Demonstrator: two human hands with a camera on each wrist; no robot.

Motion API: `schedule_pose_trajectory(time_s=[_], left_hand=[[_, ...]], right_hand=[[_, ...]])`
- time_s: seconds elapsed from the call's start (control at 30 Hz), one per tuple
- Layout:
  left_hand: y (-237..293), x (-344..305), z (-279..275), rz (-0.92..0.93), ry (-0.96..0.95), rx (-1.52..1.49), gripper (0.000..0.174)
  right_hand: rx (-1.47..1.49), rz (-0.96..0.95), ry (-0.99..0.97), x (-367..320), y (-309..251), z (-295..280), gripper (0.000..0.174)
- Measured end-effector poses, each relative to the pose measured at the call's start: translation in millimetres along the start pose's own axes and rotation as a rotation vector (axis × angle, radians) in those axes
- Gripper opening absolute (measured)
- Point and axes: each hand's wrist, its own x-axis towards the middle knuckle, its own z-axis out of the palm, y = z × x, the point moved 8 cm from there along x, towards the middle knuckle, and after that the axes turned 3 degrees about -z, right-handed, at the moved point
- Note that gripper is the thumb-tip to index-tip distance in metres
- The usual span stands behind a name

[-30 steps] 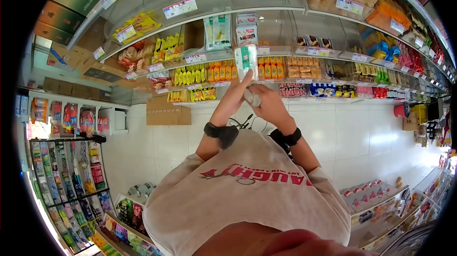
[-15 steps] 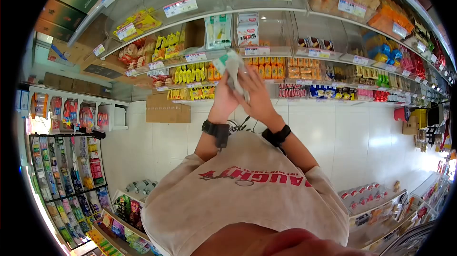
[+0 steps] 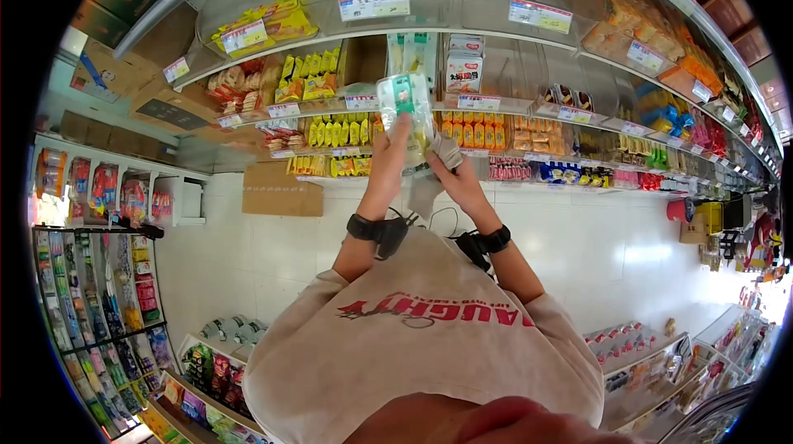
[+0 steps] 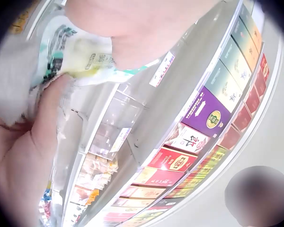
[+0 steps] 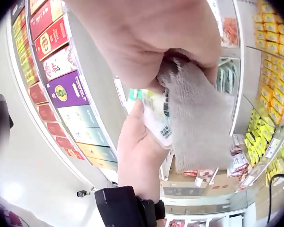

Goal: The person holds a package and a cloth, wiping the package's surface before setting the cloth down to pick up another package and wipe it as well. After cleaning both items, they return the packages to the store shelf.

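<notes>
In the head view my left hand [image 3: 387, 165] holds up a clear-and-white food packet with a green label [image 3: 405, 95], its thumb along the front. My right hand [image 3: 461, 183], just to the right, grips a grey cloth [image 3: 447, 151]. The right wrist view shows the cloth [image 5: 199, 123] hanging from the curled fingers, overlapping the lower part of the packet [image 5: 156, 120]. From the left wrist, the packet [image 4: 92, 52] appears between the two hands, with the cloth [image 4: 14, 75] against its edge at the left.
Shelves of packaged snacks stretch across the front, with price labels [image 3: 374, 5] along their edges. Similar green-and-white packets [image 3: 410, 54] stand in a compartment behind the held one. A cardboard box [image 3: 281, 190] sits on the floor at left. Boxed goods [image 4: 210, 116] line an upper shelf.
Half a second ago both hands were close together around the tilted packet. Now the packet faces up again, and the right hand has drawn down and right with the cloth. The head view has shifted slightly.
</notes>
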Motion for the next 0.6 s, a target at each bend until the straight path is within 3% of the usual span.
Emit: schedule_pose_trajectory(time_s=[0.1,0.2,0.3,0.4,0.43,0.53,0.6], left_hand=[[45,-25,11,0.12,-0.26,0.149,0.037],[34,-14,-14,0.12,-0.301,0.265,0.033],[26,-1,-49,0.106,-0.231,0.207,0.029],[42,-1,-75,0.196,-0.235,0.287,0.026],[43,-2,-80,0.146,-0.317,0.344,0.028],[35,-5,-87,0.047,-0.473,0.363,0.032],[38,-8,-88,0.037,-0.509,0.205,0.035]], right_hand=[[-0.092,0.087,0.036,6,4,9,0.024],[-0.158,0.055,0.144,14,-9,21,0.024],[-0.257,-0.089,0.12,23,-13,45,0.026],[0.052,0.018,0.248,37,1,53,0.029],[0.168,0.162,0.205,42,10,60,0.032],[-0.054,0.111,0.028,54,16,89,0.032],[-0.08,0.086,0.124,53,20,95,0.03]])
